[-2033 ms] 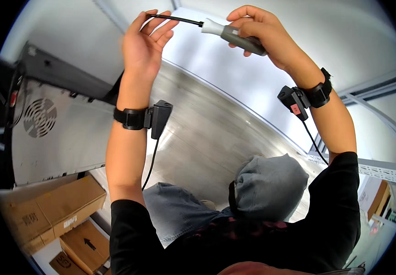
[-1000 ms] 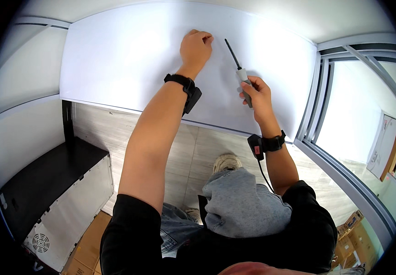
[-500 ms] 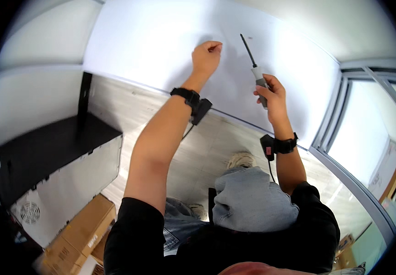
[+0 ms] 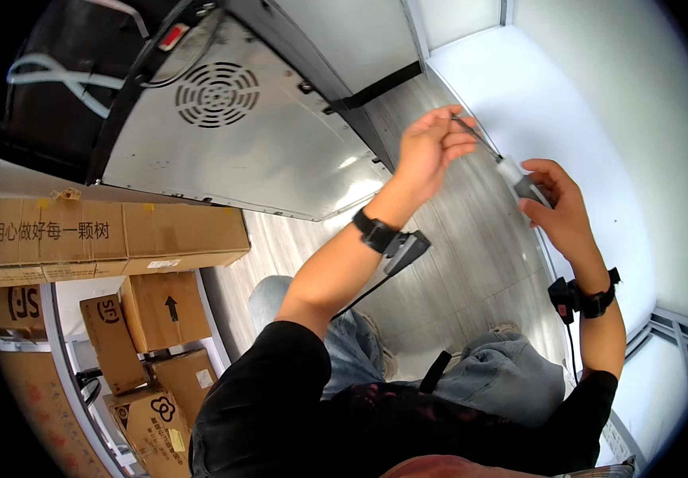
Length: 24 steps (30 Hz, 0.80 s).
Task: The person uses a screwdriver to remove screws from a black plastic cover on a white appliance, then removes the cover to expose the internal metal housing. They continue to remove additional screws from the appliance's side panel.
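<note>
- short-sleeved black shirt (image 4: 392, 436), dark pinkish print (image 4: 427, 405) across the front
- faded blue jeans (image 4: 511, 376)
- pale shoes (image 4: 505, 327)
- black wrist straps (image 4: 599, 303) with boxy black modules (image 4: 407, 252)
- thin black cables (image 4: 362, 296)
- reddish label (image 4: 562, 311) on the right module

Two hands (image 4: 430, 150) (image 4: 565, 213), one screwdriver (image 4: 509, 169), perhaps seven boxes (image 4: 113, 243).
</note>
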Tool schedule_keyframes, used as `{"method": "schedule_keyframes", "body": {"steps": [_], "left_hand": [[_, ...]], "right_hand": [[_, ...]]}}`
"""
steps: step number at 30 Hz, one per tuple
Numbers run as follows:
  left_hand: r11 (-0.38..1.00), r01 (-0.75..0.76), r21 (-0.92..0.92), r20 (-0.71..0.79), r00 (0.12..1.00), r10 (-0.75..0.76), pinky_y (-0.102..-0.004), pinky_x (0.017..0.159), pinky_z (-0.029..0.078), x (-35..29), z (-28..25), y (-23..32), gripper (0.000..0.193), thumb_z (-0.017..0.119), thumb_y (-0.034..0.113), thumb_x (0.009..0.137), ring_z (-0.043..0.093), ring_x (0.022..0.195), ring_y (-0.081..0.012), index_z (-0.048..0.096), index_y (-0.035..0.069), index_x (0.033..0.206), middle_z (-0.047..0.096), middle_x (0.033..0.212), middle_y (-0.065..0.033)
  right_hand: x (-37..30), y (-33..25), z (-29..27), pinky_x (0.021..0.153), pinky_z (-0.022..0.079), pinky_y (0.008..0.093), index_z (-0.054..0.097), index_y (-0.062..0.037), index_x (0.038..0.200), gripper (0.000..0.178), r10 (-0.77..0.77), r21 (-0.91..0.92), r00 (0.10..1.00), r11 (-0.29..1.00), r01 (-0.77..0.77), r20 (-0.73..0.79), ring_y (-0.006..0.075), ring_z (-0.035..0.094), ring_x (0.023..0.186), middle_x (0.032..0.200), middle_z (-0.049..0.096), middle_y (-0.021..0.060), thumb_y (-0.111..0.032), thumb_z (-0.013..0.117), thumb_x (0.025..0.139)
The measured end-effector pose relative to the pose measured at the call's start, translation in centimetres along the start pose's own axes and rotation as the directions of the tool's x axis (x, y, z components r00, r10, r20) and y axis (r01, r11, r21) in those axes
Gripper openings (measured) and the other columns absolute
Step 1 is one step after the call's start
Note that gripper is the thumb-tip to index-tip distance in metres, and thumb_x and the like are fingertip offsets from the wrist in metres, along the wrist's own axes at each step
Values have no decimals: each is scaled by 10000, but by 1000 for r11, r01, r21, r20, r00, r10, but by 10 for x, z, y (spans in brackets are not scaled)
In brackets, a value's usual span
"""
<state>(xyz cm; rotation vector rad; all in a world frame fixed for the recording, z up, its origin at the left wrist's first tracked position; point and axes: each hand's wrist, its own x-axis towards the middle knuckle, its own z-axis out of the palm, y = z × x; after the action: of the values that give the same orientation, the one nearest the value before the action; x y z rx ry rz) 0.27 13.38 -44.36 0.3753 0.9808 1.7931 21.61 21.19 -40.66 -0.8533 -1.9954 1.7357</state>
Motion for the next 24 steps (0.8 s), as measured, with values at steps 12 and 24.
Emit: {"method": "schedule_keyframes", "body": {"steps": [12, 24], "left_hand": [[984, -148, -95, 94, 983, 157, -261, 654, 544, -60, -43, 142, 260, 430, 209, 985, 634, 759, -183, 540, 0, 1091, 638, 920, -113], [984, -58, -166, 122, 989, 79, -240, 667, 531, -53, -63, 154, 287, 471, 175, 968, 617, 768, -145, 523, -8, 1183, 635, 926, -84]], "right_hand": [[-43, -112, 142, 460, 460, 221, 433, -62, 1247, 468, 62, 448, 996, 890, -83, 61, 108, 576, 614, 992, 568, 99, -58, 628, 822], [-42, -117, 203, 364, 338, 171, 501, -37, 1199, 324, 76, 451, 961, 891, 55, -267, 34, 458, 450, 1014, 633, 123, -105, 563, 888]]}}
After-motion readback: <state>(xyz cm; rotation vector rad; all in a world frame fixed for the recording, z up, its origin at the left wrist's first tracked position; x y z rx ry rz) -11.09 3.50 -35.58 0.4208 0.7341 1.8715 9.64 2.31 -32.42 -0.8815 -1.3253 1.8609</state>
